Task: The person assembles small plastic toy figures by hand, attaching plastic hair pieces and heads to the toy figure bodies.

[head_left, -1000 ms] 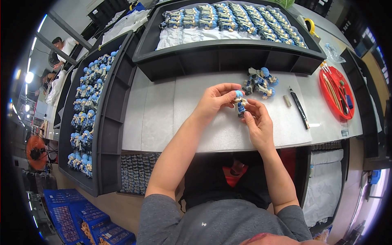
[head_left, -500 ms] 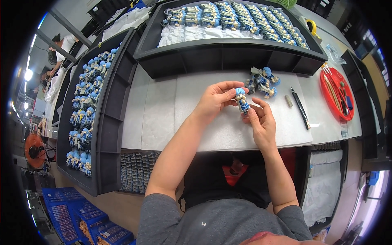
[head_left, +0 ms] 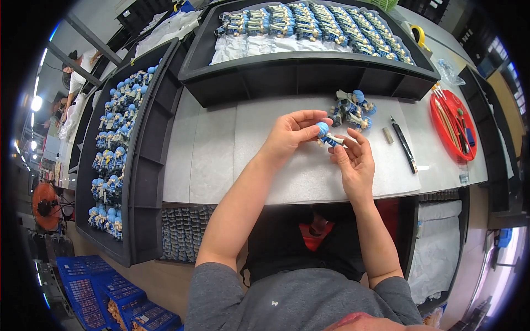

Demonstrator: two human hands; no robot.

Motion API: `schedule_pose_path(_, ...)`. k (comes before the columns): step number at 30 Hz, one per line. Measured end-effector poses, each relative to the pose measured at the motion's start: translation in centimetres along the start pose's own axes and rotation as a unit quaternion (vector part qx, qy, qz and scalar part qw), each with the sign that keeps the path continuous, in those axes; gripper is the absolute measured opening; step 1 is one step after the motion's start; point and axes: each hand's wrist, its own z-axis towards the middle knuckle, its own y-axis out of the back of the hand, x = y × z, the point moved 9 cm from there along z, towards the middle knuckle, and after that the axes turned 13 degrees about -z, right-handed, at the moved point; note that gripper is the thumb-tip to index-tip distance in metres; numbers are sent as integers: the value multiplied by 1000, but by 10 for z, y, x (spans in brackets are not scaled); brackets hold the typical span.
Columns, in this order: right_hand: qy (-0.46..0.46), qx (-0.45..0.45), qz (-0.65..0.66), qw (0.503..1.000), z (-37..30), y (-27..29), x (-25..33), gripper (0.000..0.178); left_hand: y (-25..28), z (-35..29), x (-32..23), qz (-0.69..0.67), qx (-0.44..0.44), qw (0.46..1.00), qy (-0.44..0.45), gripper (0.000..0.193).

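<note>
Over the white work surface I hold a small blue-haired figurine (head_left: 326, 134) between both hands. My left hand (head_left: 292, 134) pinches it at the head with thumb and fingers. My right hand (head_left: 356, 160) has curled fingers around its lower end, thumb below. The figurine lies tilted, its lower end toward my right hand; fingers partly cover it. Just beyond my hands is a small heap of similar figurines (head_left: 353, 107). Right of the heap lie a short grey block (head_left: 388, 135) and a black pen-like tool (head_left: 404, 144).
A large black crate (head_left: 309, 74) with rows of figurines on white sheeting stands at the back. Another black crate (head_left: 144, 182) of figurines is at the left. A red tray (head_left: 441, 129) of brushes and tools sits right. Blue bins (head_left: 83, 287) stand lower left.
The figurine has turned in my fingers, from nearly upright to tilted sideways, its lower end swinging toward my right hand. Both hands stay at about the same place.
</note>
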Motion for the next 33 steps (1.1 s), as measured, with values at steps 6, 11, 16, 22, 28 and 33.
schedule_pose_path(6,45,-11,-18,999,-1,3,0,49,-8,-1,0,-5,29,1000,-4,38)
schedule_pose_path(11,46,-6,-42,998,-2,3,1,54,-3,-1,7,19,-1,999,44,43)
schedule_pose_path(16,41,-5,-53,998,-2,3,0,57,-8,-1,0,10,34,999,-5,46)
schedule_pose_path(22,38,1,-70,997,-1,3,-3,59,-12,-1,-3,8,46,999,-13,48)
schedule_pose_path(28,44,5,-78,996,-1,1,-1,59,-13,-2,-5,8,53,998,-20,49)
schedule_pose_path(33,46,10,-87,995,-1,1,2,58,-15,-2,-5,9,63,998,-24,49)
